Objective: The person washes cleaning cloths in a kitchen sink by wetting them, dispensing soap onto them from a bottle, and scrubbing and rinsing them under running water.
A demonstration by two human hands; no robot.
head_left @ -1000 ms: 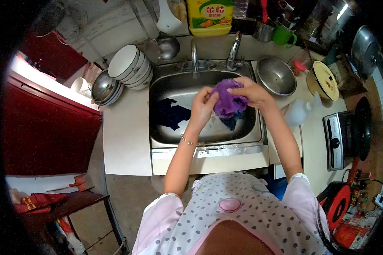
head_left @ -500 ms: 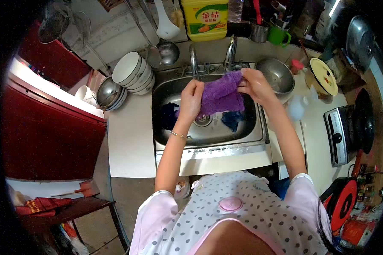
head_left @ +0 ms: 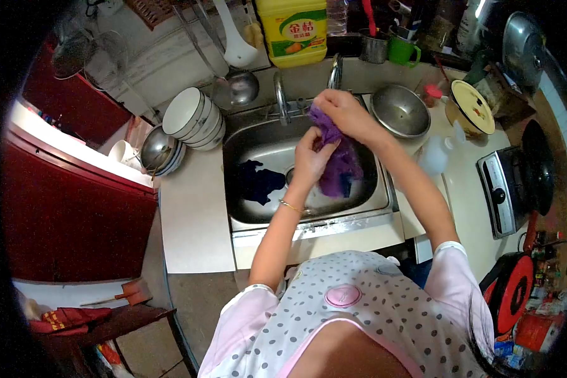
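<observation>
A purple cloth (head_left: 343, 165) hangs bunched over the right half of the steel sink (head_left: 252, 217). Gripping its upper part, my right hand (head_left: 343, 113) is closed near the right tap. My left hand (head_left: 313, 157) pinches the same cloth a little lower and to the left. The cloth's loose end drops towards the basin floor, partly in front of a dark blue cloth (head_left: 346, 184). Another dark cloth (head_left: 258, 181) lies crumpled in the left part of the basin, beside the drain, which is partly hidden.
Stacked white bowls (head_left: 192, 116) and metal bowls (head_left: 159, 150) stand left of the sink. On the right are a steel basin (head_left: 400, 112), a translucent bottle (head_left: 435, 156), a lidded yellow pot (head_left: 471, 108) and a stove (head_left: 499, 192). Behind the taps (head_left: 281, 101) stands a yellow jug (head_left: 294, 31).
The cloth, earlier stretched flat between both hands, is now gathered and hanging down. My left hand has moved right and lower; my right hand has shifted left and slightly up.
</observation>
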